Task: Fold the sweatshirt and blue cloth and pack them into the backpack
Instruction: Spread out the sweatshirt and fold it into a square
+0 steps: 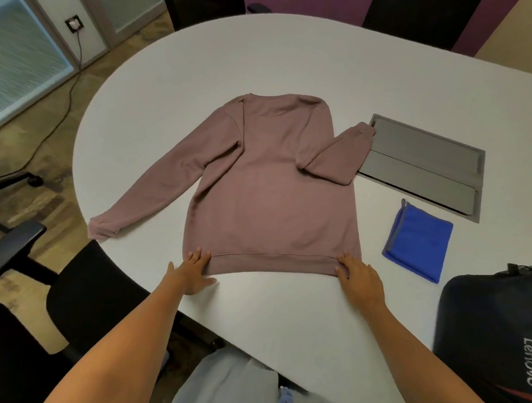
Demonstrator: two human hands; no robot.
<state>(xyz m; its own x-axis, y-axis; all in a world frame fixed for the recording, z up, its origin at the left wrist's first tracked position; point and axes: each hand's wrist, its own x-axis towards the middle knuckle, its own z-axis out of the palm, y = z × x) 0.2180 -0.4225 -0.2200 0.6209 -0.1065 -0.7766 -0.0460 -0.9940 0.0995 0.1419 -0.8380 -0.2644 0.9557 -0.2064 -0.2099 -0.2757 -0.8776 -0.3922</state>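
A mauve sweatshirt (pixel 266 182) lies flat on the white table (pixel 188 75), neck away from me. Its left sleeve stretches out toward the table's left edge; its right sleeve is bent back, with the cuff over a grey panel. My left hand (pixel 194 272) rests flat on the hem's left corner, fingers spread. My right hand (pixel 359 276) pinches the hem's right corner. A folded blue cloth (pixel 418 245) lies to the right of the sweatshirt. A dark backpack (pixel 503 336) with a Lenovo logo stands at the table's near right corner.
A grey hinged cable panel (pixel 427 163) is set into the table to the right. Black office chairs (pixel 77 300) stand at the left beside the table edge. A cable runs across the floor at the far left.
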